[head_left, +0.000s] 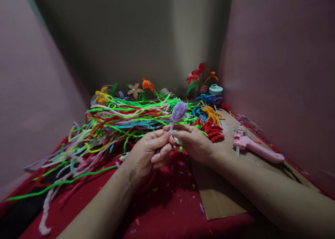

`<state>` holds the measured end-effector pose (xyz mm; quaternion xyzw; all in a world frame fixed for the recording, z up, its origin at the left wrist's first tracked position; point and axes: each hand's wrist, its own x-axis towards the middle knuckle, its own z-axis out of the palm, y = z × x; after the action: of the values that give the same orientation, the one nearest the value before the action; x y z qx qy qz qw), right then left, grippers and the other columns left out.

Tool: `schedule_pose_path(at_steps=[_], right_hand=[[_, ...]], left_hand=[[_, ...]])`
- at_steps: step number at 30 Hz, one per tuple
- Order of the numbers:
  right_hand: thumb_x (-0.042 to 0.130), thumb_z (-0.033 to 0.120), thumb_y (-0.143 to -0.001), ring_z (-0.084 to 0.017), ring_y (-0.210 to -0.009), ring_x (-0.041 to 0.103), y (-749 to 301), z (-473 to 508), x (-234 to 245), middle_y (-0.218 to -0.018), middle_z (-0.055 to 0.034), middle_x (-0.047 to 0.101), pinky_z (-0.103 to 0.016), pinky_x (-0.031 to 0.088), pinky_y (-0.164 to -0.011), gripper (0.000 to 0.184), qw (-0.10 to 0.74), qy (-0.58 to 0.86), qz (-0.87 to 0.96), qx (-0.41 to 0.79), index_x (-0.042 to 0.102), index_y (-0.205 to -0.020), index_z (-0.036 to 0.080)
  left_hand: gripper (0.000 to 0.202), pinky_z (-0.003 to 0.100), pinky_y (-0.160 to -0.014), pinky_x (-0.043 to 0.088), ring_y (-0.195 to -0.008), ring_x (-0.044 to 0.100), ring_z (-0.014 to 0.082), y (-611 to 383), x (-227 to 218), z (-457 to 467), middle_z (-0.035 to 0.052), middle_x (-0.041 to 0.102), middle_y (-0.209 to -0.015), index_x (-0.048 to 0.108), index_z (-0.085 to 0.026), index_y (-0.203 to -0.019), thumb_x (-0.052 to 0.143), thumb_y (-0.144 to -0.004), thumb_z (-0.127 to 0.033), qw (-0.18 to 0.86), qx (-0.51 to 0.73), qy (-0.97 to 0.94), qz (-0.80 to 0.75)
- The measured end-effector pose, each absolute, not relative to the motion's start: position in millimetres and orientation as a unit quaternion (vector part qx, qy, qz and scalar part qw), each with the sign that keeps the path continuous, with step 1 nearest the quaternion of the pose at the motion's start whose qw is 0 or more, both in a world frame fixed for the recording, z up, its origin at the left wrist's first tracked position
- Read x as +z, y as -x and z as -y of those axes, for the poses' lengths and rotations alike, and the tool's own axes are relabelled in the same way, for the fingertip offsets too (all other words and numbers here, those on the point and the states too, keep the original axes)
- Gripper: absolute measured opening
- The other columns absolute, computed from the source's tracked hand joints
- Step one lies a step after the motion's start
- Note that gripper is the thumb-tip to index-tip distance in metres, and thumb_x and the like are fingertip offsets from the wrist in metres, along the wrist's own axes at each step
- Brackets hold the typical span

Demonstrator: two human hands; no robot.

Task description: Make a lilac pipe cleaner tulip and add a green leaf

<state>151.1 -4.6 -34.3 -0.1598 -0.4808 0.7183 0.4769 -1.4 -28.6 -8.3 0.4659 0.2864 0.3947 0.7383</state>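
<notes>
Both of my hands meet in the middle of the view over a red cloth. My left hand [149, 151] and my right hand [195, 143] pinch the thin stem of a small purple pipe-cleaner piece [178, 111], whose fuzzy oval head points upward above my fingertips. Fingers of both hands are closed around the stem. Just behind the hands spreads a large heap of loose pipe cleaners [115, 127] in green, pink, red, blue and yellow.
A pink glue gun [255, 148] lies on a sheet of cardboard [222, 197] to the right. Finished pipe-cleaner flowers [200, 76] and a small pale jar [216, 89] stand at the back against the wall. Red, orange and blue petal pieces [211, 127] lie nearby. Walls close in on both sides.
</notes>
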Motion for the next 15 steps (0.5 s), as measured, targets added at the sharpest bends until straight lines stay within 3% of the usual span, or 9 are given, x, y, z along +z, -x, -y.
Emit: schedule_pose_path(at_steps=[7,15], right_hand=[[0.068,0.024,-0.075,-0.009,-0.063,0.051,-149,6,-38,-0.069,0.0019,0.061,-0.025,0.04,-0.066,0.014,0.505,0.173,0.506,0.677,0.071,-0.088,0.02],[0.067,0.032,-0.075,-0.014,-0.076,0.055,-150,14,-34,-0.079,-0.0013,0.061,-0.033,0.043,-0.078,0.015,0.523,0.226,0.572,0.59,0.07,-0.068,0.02]], left_hand=[[0.021,0.011,-0.029,0.022,-0.029,0.017,0.0003,5,-11,26,-0.008,0.038,-0.039,0.062,-0.013,-0.074,0.055,-0.084,-0.029,0.754,0.365,-0.476,-0.269],[0.02,0.012,-0.031,0.026,-0.03,0.036,0.0012,16,-9,20,-0.0011,0.054,-0.048,0.065,-0.01,-0.076,0.063,-0.078,-0.03,0.703,0.35,-0.531,-0.318]])
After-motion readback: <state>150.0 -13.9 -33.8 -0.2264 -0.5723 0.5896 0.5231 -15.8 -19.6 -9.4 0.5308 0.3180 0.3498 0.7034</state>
